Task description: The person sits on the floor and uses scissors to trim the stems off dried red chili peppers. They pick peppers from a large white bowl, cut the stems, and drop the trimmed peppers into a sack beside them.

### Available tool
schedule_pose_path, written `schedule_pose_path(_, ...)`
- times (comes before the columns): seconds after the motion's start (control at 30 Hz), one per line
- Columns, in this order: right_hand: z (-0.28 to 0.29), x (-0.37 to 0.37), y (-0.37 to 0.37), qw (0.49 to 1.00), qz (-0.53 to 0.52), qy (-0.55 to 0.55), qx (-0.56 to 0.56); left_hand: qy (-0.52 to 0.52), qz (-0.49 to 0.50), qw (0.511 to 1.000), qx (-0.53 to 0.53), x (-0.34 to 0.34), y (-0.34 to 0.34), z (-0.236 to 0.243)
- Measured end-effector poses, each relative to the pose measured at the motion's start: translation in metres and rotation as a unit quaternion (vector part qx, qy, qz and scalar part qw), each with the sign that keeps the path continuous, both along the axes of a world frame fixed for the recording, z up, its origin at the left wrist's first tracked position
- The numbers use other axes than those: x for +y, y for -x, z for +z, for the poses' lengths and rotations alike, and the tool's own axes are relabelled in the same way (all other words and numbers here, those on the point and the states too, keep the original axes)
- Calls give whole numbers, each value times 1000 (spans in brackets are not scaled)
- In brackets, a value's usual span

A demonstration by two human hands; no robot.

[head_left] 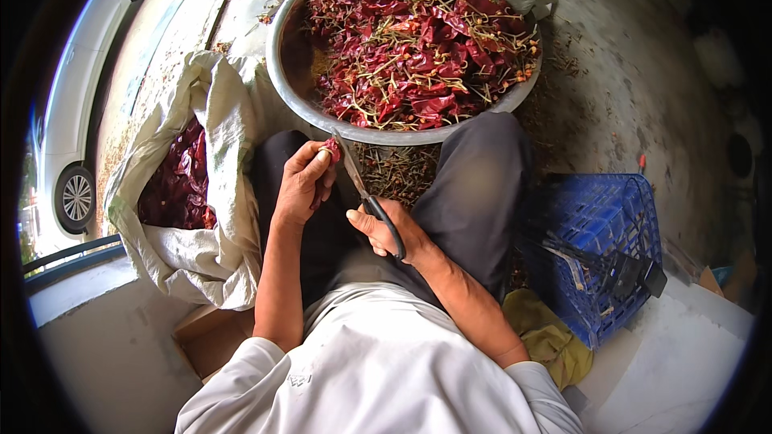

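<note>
L hand (304, 180) pinches a dried red pepper (331, 149) at fingertip end, w/ R hand (389, 229) wrapped round scissors (354, 175), their long axis running fwd & slightly L, tips right beside the pepper, L hand obv. nearer it.

I pinch a wrinkled red chilli (332, 148) in my left hand (305, 180), one end poking out at the top. In my right hand (394, 231), the scissors (354, 170), black-handled with metal blades, slant up leftward, tips just beside the chilli.
</note>
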State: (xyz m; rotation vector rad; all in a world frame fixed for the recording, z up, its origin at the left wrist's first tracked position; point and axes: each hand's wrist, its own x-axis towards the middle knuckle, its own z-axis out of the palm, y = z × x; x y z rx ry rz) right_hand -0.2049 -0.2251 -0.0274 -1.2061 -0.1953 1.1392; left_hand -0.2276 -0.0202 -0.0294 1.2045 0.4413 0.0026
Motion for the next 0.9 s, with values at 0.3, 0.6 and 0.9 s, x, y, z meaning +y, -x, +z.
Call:
schedule_pose_path(0.3,-12,5,26,929,-13,-238,284,207,18,976,-60,-8,9,-11)
schedule_pose_path(0.6,36,-15,-66,969,-124,-76,-200,202,45,977,-48,0,17,-12)
schedule_pose_path(0.9,-5,-23,15,997,36,49,-56,-643,-109,754,79,-16,16,68)
